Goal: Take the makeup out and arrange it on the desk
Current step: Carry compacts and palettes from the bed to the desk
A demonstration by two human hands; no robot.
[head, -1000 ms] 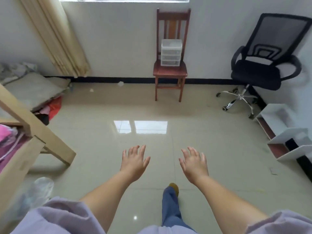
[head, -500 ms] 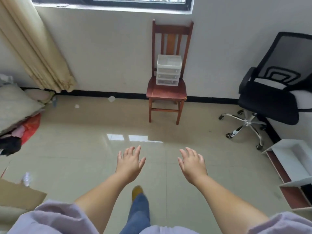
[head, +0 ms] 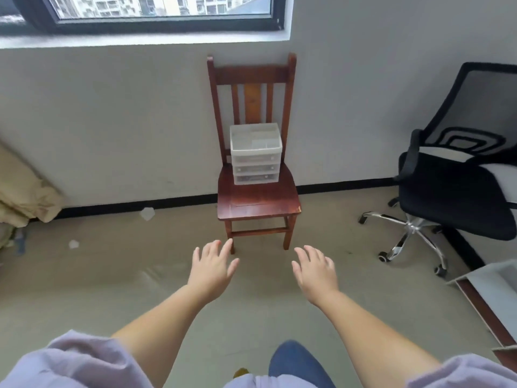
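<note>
both hands out front, left hand (head: 213, 268) and right hand (head: 314, 271) spread and holding nothing; the little clear drawer organizer (head: 255, 153) sits well beyond them, on the seat of the wooden chair (head: 258, 201) against the wall

The wooden chair (head: 257, 203) now stands much nearer.

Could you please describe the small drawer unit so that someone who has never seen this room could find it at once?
Below the window, a red-brown wooden chair stands against the white wall. The drawer unit sits at the back of its seat. It is the only pale, translucent plastic box there, with three shallow drawers stacked under an open top tray.
</note>
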